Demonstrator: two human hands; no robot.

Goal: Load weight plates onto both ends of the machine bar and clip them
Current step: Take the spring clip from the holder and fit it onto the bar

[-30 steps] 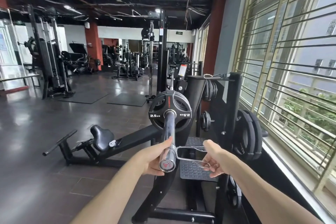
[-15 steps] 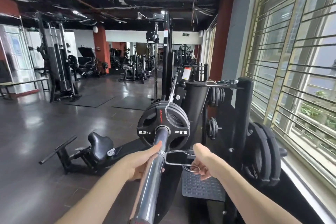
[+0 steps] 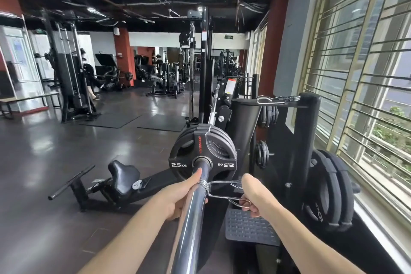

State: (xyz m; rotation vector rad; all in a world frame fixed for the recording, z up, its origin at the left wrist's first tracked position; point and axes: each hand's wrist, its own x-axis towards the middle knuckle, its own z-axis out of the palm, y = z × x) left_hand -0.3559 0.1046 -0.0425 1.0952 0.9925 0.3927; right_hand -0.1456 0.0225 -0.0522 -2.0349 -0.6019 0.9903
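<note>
A chrome machine bar [image 3: 191, 220] runs from the bottom of the view up to a stack of black 2.5 kg weight plates [image 3: 203, 153] on its end. A silver spring clip [image 3: 219, 189] circles the bar a short way in front of the plates, its two handles sticking out to the right. My right hand [image 3: 253, 196] squeezes those handles. My left hand [image 3: 178, 193] wraps the bar from the left, thumb pointing up along it toward the plates.
A black plate rack [image 3: 304, 140] stands at right by the barred window, with large plates [image 3: 329, 189], small plates [image 3: 261, 154] and spare clips [image 3: 278, 99] on top. A padded seat [image 3: 124, 176] and a footplate [image 3: 249, 227] lie low. A person stands far left.
The spring clip has slid along the bar from its near end toward the plates, with both hands moving with it. My view has moved closer to the plates.
</note>
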